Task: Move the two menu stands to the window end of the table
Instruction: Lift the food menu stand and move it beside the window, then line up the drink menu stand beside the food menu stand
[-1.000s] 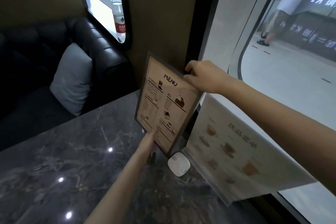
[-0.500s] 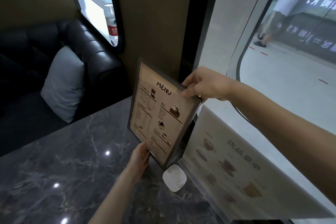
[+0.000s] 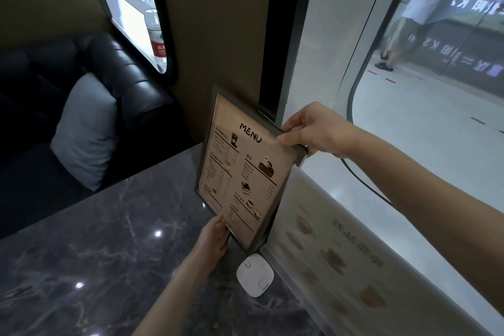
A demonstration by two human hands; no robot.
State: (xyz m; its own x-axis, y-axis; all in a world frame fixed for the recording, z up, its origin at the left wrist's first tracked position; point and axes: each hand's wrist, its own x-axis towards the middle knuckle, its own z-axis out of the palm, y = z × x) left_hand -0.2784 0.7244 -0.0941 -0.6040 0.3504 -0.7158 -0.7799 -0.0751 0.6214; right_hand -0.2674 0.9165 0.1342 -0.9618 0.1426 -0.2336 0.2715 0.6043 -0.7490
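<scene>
A dark marbled desk [image 3: 95,248] runs up to a tan wall and a large window [image 3: 409,144] on the right, with a black sofa [image 3: 128,95] and a grey cushion [image 3: 84,131] on the far left side. A water bottle [image 3: 155,33] stands on the sill of a smaller window behind the sofa. Through the big window, a person's legs [image 3: 401,38] show on a pale floor.

The dark-framed menu stand [image 3: 242,172], headed "MENU", is at the window end of the desk, tilted with its top toward the wall. Its lower corner is close to the desktop; whether it touches cannot be told. The right hand [image 3: 313,131] grips its top right corner, thumb on the printed face and fingers [image 3: 294,120] curled behind the frame. The left hand [image 3: 215,237] holds the lower edge, fingers closed on the frame's bottom.

The second menu stand [image 3: 341,259], pale with pictures of drinks, lies along the window edge just right of the first, its near end touching or just beside the dark frame. A small white square puck [image 3: 255,275] sits on the desk below the dark stand, near both.
</scene>
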